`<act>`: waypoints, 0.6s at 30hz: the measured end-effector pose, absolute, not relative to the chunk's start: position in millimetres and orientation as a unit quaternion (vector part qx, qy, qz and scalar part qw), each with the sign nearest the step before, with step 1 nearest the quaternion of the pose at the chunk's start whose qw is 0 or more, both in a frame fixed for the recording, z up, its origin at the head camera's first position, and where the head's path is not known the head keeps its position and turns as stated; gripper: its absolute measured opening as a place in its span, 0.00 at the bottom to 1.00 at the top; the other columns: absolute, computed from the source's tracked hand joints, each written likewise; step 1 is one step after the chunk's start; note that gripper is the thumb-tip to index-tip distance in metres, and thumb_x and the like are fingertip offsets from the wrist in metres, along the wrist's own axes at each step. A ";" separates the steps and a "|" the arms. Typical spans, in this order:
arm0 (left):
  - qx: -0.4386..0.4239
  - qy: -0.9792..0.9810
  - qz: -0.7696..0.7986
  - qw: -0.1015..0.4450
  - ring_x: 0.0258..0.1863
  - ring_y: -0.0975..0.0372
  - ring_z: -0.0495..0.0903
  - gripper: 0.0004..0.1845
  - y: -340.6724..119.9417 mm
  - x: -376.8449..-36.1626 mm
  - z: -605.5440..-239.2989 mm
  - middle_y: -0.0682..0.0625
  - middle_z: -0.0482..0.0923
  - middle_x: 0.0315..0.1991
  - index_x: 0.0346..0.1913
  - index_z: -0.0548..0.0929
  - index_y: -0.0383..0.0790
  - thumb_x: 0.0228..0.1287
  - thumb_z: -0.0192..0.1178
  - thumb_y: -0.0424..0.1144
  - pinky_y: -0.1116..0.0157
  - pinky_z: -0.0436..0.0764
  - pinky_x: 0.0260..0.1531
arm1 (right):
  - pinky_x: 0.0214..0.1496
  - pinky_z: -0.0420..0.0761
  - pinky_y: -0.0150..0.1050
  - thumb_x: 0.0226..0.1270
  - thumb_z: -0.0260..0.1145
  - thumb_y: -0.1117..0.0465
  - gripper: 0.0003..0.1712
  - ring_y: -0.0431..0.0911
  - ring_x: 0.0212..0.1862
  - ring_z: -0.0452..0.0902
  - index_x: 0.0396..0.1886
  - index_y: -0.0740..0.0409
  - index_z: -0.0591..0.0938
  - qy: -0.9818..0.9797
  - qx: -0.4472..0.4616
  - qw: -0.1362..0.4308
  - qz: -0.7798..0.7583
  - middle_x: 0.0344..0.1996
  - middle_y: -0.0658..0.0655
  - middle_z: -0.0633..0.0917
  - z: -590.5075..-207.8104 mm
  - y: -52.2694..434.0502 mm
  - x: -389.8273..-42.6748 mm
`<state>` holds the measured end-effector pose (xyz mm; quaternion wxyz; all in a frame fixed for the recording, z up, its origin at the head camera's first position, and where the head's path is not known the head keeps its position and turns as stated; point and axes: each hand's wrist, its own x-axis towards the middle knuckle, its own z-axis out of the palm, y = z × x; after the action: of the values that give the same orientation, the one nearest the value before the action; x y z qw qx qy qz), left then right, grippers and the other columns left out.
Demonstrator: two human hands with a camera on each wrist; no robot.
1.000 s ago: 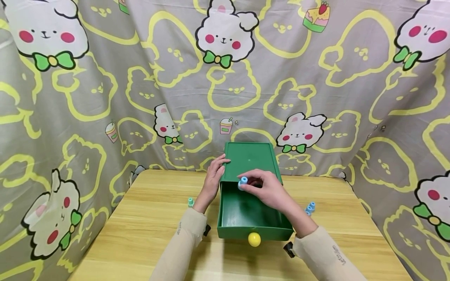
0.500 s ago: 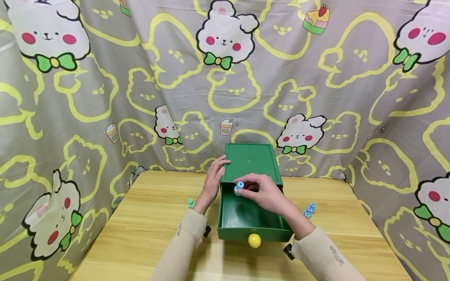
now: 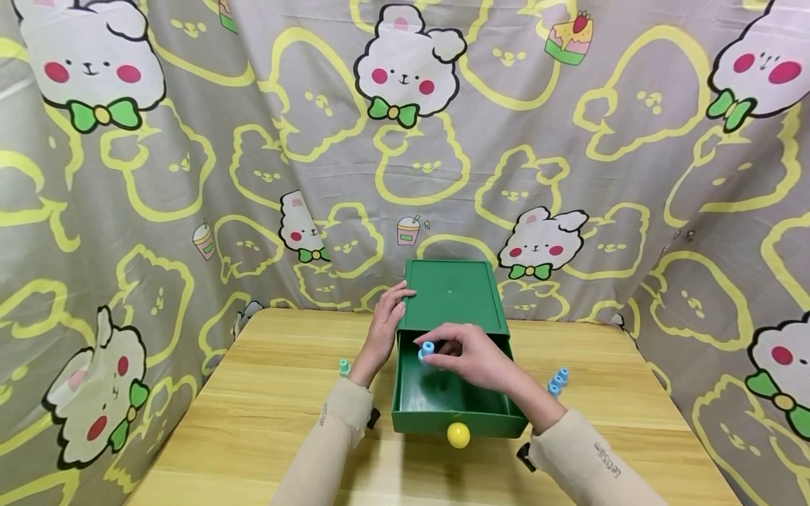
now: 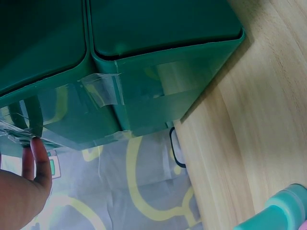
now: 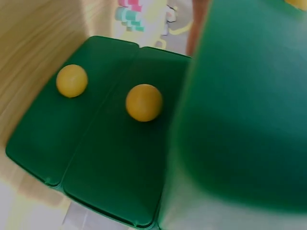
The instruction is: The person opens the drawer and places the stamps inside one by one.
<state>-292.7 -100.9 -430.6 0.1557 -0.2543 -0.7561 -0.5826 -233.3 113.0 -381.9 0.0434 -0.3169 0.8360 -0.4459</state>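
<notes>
A green box (image 3: 451, 289) stands at the back of the wooden table, its drawer (image 3: 443, 397) pulled out toward me with a yellow knob (image 3: 458, 435) on the front. My right hand (image 3: 436, 353) pinches a small light-blue piece (image 3: 427, 348) just over the drawer's back left part. My left hand (image 3: 391, 309) rests flat against the box's left edge; its fingertip (image 4: 36, 153) touches the taped casing (image 4: 144, 110) in the left wrist view. The right wrist view shows only the green drawer front (image 5: 105, 158) and the knob (image 5: 144, 102).
A small teal piece (image 3: 344, 366) stands on the table (image 3: 266, 414) left of the drawer and also shows as the teal piece (image 4: 276, 215) in the left wrist view. Light-blue pieces (image 3: 558, 379) lie to the right. A patterned cloth (image 3: 190, 176) hangs around the table.
My right hand has carried the light-blue piece down and slightly left, lower over the open drawer. The left hand stays on the box.
</notes>
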 end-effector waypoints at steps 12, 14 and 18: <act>-0.253 -0.763 -0.578 0.141 0.77 0.43 0.58 0.20 -103.6 -291.6 -429.0 0.36 0.60 0.79 0.66 0.76 0.31 0.84 0.42 0.36 0.38 0.54 0.73 | 0.42 0.86 0.34 0.71 0.71 0.60 0.16 0.38 0.36 0.88 0.57 0.53 0.88 0.835 -0.331 0.089 -0.431 0.48 0.53 0.88 -390.0 109.6 -237.8; -0.254 -0.762 -0.579 0.141 0.77 0.42 0.57 0.20 -103.3 -294.5 -432.2 0.36 0.60 0.79 0.66 0.76 0.31 0.84 0.42 0.36 0.38 0.54 0.73 | 0.42 0.87 0.34 0.71 0.71 0.61 0.16 0.38 0.36 0.88 0.57 0.55 0.87 0.832 -0.336 0.098 -0.431 0.49 0.54 0.88 -391.8 108.9 -238.1; -0.249 -0.756 -0.584 0.157 0.77 0.44 0.58 0.19 -102.0 -308.9 -449.6 0.40 0.61 0.79 0.66 0.77 0.36 0.84 0.42 0.38 0.38 0.54 0.73 | 0.41 0.86 0.33 0.71 0.71 0.62 0.16 0.39 0.36 0.88 0.56 0.57 0.88 0.836 -0.333 0.110 -0.421 0.49 0.55 0.89 -395.4 107.7 -238.7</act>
<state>-308.9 -102.0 -449.6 0.1574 -0.2494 -0.7565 -0.5838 -238.7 107.7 -395.4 0.1104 -0.3333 0.8365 -0.4208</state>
